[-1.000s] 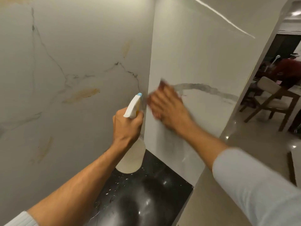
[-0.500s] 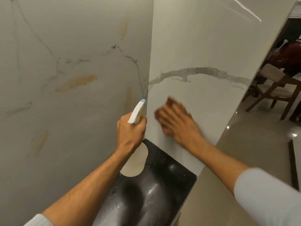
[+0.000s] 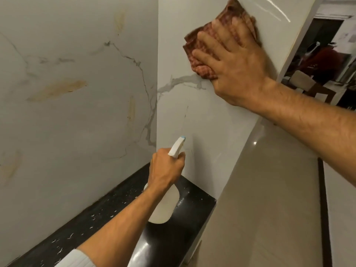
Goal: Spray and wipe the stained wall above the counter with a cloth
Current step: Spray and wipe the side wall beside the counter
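Note:
My right hand (image 3: pixel 234 62) presses a reddish-brown checked cloth (image 3: pixel 204 47) flat against the right marble wall panel (image 3: pixel 204 120), high up near its top edge. My left hand (image 3: pixel 165 170) grips a white spray bottle (image 3: pixel 163 207) by the neck, its blue-tipped nozzle (image 3: pixel 182 139) pointing up toward the corner. The bottle hangs just above the black counter (image 3: pixel 107 214). The left wall panel (image 3: pixel 77 132) carries several yellowish-brown smears, the largest a stain (image 3: pixel 57 89) at mid left.
The right panel ends at an outer corner, beyond which a glossy beige floor (image 3: pixel 269 189) drops away. Through a doorway at the far right stand a wooden chair (image 3: pixel 308 85) and a person in red (image 3: pixel 325 58). The counter's speckled black top runs to the lower left.
My right hand has swept the cloth upward from low near the corner to high on the right panel. My left hand with the bottle has dropped lower in view.

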